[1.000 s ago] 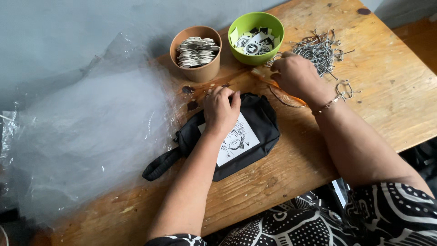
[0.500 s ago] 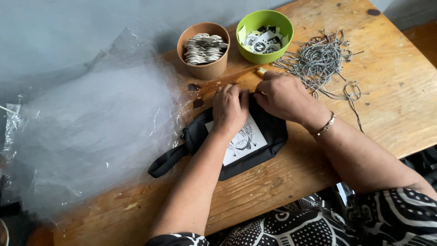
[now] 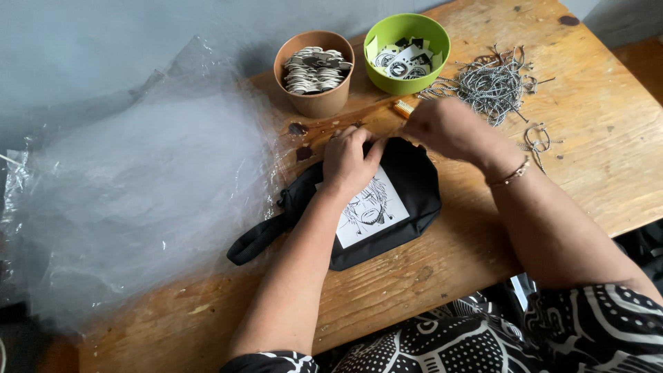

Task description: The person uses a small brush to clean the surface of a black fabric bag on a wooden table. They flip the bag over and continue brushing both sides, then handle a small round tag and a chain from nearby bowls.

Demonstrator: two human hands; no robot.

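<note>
Hands meet at the black pouch's (image 3: 387, 214) far edge: left hand (image 3: 349, 162) presses it flat, fingers curled, right hand (image 3: 442, 128) pinches beside it.

A matt black cloth pouch (image 3: 407, 200) is seen on rough, worn wood — the table (image 3: 587, 166); glossy clear plastic sheeting (image 3: 138, 200) is crumpled beside it.

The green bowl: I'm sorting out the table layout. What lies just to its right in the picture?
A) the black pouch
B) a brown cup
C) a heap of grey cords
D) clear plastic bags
C: the heap of grey cords lies right of the green bowl; the brown cup stands left of it.
</note>
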